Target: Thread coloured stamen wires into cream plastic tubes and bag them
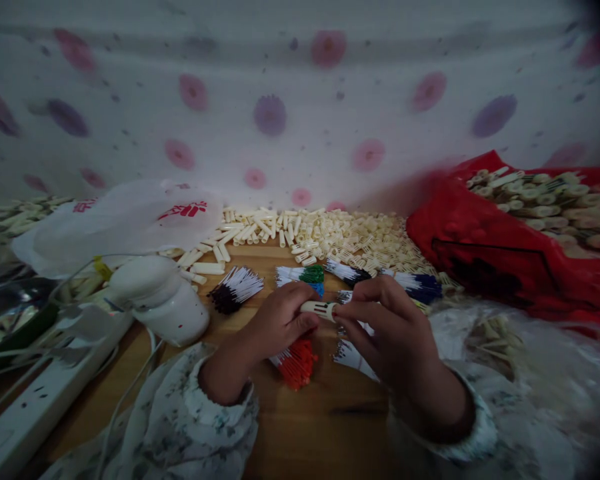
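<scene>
A cream plastic pen tube (pixel 316 307) with dark slots lies level between my hands. My left hand (pixel 283 316) pinches its left end between thumb and fingers. At the tube's right end, the fingertips of my right hand (pixel 387 323) are closed, with a small reddish spot beside them; any tiny part in that pinch is hidden. Beneath and around my hands are bundles of thin white pen refills: red-ended ones (pixel 296 363) below my left hand, green-ended ones (pixel 303 274) behind it, dark brown ones (pixel 236 289) to the left and dark blue ones (pixel 416 283) to the right.
Loose cream tubes (pixel 360 233) are heaped at the back of the wooden table (pixel 325 440). A red bag (pixel 460 247) of parts stands right, near clear plastic (pixel 535 387). On the left are a white rounded device (pixel 165 300), power strip (pixel 45 400), cables and a white bag (pixel 125 227).
</scene>
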{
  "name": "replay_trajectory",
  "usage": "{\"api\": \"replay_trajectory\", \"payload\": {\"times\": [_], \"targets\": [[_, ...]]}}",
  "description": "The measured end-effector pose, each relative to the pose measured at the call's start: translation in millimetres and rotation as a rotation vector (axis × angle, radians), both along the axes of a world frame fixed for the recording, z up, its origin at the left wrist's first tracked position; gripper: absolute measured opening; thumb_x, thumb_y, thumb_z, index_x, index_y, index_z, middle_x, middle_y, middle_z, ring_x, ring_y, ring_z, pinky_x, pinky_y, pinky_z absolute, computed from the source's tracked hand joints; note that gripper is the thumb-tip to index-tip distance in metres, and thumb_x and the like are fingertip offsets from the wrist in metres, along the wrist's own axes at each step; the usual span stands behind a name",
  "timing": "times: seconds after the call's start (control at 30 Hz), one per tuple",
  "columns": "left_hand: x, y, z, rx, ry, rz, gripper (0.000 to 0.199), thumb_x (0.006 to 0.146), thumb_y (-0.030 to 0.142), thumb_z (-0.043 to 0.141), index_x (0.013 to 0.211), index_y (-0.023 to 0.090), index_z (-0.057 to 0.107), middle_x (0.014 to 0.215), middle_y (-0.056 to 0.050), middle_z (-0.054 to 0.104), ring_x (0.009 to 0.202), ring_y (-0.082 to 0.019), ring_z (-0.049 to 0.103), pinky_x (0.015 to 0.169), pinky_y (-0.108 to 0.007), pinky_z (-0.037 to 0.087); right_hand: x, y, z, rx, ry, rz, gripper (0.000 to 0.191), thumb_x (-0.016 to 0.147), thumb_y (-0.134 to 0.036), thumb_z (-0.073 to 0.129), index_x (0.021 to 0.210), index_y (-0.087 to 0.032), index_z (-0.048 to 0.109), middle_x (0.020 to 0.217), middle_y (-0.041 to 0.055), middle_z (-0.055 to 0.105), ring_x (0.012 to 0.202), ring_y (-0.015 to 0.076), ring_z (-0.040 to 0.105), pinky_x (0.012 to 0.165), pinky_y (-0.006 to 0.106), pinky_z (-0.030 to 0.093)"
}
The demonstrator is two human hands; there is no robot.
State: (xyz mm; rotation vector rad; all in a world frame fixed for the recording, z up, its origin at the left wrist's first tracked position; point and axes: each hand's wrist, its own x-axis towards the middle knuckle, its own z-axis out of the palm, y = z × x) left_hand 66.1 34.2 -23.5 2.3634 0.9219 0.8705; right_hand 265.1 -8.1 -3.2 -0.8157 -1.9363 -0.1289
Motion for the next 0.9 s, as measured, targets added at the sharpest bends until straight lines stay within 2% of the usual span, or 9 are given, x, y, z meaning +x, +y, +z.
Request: {"api": "replay_trajectory", "payload": {"times": [0.2,0.37,0.63,0.9], "targets": [[3,0,2.6,0.089,0.128,0.089,0.071,0.085,0.072,0.019,0.087,0.016,0.063,0.083,-0.010,0.060,0.081,-0.024,0.054,0.072,-0.033,0.040,0,5,0.0,-0.106,0.025,0.027,0.012,0.084,-0.013,0.057,0.079,-0.021,0.065,0.080,0.0029,0.056,0.075,0.0146,0.054,0.063,0.027,0.045],[2,0,0.1,0.135,0.179,0.162,0.056,0.091,0.063,0.027,0.077,0.017,0.056,0.077,-0.006,0.056,0.077,-0.022,0.052,0.069,-0.030,0.038,-7,7,-9.5,-0.285,0.224,0.050,0.011,0.084,-0.016,0.057,0.081,-0.021,0.065,0.082,0.0030,0.058,0.076,0.0149,0.056,0.065,0.027,0.047],[-1,3,1.6,0.194,0.256,0.288,0.040,0.092,0.051,0.040,0.078,0.018,0.056,0.079,-0.005,0.056,0.077,-0.021,0.053,0.066,-0.029,0.036,-13,10,-21.4,-0.428,0.437,0.117,0.013,0.084,-0.021,0.060,0.088,-0.025,0.071,0.086,0.0035,0.063,0.081,0.0162,0.059,0.070,0.030,0.050],[0,3,1.9,0.185,0.248,0.310,0.034,0.090,0.049,0.047,0.079,0.018,0.057,0.081,-0.005,0.059,0.080,-0.022,0.053,0.069,-0.029,0.037,-12,14,-28.1,-0.540,0.565,0.220,0.011,0.083,-0.022,0.062,0.087,-0.026,0.072,0.086,0.0025,0.063,0.084,0.0157,0.060,0.075,0.031,0.050]]}}
